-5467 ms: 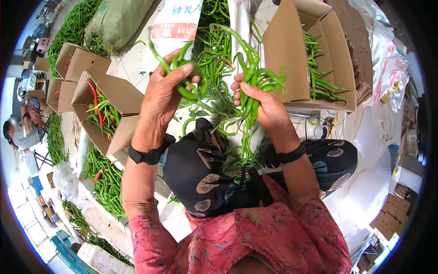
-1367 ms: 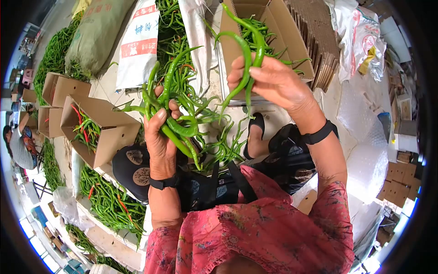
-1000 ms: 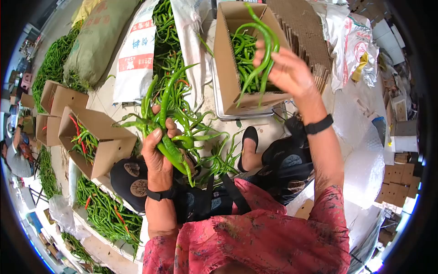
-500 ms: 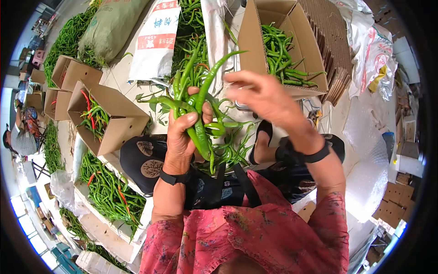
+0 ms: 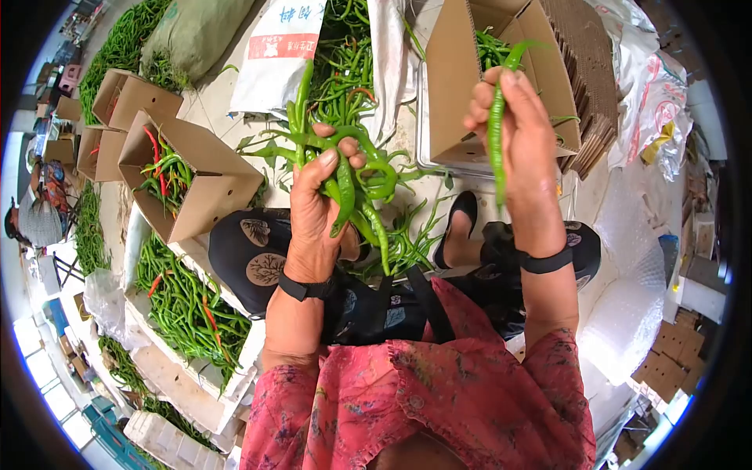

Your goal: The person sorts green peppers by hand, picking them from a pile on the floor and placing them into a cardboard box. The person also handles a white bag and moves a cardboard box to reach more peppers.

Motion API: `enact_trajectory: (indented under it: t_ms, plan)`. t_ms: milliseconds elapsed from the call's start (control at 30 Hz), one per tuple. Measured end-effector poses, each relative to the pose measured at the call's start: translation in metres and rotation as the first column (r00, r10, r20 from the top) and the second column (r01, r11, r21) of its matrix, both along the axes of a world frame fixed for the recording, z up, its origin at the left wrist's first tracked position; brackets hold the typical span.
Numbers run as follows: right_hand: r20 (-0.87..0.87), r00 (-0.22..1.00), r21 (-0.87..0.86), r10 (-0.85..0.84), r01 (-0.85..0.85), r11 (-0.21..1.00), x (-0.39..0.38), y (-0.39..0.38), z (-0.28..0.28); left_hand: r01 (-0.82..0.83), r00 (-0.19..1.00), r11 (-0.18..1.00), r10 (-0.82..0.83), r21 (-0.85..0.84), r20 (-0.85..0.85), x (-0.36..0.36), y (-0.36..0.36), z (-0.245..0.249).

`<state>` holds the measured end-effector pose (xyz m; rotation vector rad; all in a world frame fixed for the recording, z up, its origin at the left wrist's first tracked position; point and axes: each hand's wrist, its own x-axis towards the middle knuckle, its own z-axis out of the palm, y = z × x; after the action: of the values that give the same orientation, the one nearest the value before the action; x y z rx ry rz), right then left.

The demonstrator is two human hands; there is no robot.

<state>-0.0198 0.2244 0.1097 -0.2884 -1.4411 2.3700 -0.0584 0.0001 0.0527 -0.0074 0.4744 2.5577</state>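
Observation:
My left hand (image 5: pixel 317 184) is closed around a bunch of green chili peppers (image 5: pixel 345 180), which poke out above and below the fingers. Between thumb and fingers, my right hand (image 5: pixel 517 117) grips one long green chili pepper (image 5: pixel 496 145), its thin tip hanging down by the wrist. That pepper is in front of the open cardboard box (image 5: pixel 454 94) at upper right, where more green peppers (image 5: pixel 491 48) lie. Below my left hand, loose green peppers (image 5: pixel 407 243) are on the floor between my feet.
At left, a cardboard box (image 5: pixel 223 160) holds red and green peppers. A white crate (image 5: pixel 247 368) of green peppers stands lower left. White sacks (image 5: pixel 270 78) lie ahead, with peppers spilling between them. Flattened cardboard (image 5: pixel 576 78) is stacked at right. Another person (image 5: pixel 39 215) sits far left.
My right hand, empty and blurred before, has moved right and up and now holds one green pepper. The left hand keeps its bunch, with the long curved pepper gone from its top.

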Motion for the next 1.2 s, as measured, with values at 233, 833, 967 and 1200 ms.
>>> enact_trajectory:
  t_ms: [233, 833, 967, 1200]
  plan:
    - [0.586, 0.682, 0.189, 0.438, -0.641, 0.744, 0.016, -0.039, 0.002, -0.046, 0.997, 0.976, 0.032, -0.213, -0.069, 0.001, 0.006, -0.010]
    - [0.597, 0.754, 0.349, 0.274, -0.552, 0.757, 0.068, -0.022, -0.022, -0.043, 0.996, 0.999, 0.042, -0.008, -0.079, -0.005, -0.014, 0.007]
    - [0.402, 0.913, 0.594, 0.072, -0.320, 0.738, 0.050, -0.024, 0.010, 0.012, 0.986, 0.999, -0.020, -0.052, -0.166, -0.004, -0.009, 0.014]
    - [0.398, 0.804, 0.340, 0.442, -0.577, 0.743, 0.017, -0.033, -0.011, 0.193, 0.973, 0.978, -0.181, 0.082, -0.141, 0.000, -0.007, 0.001]
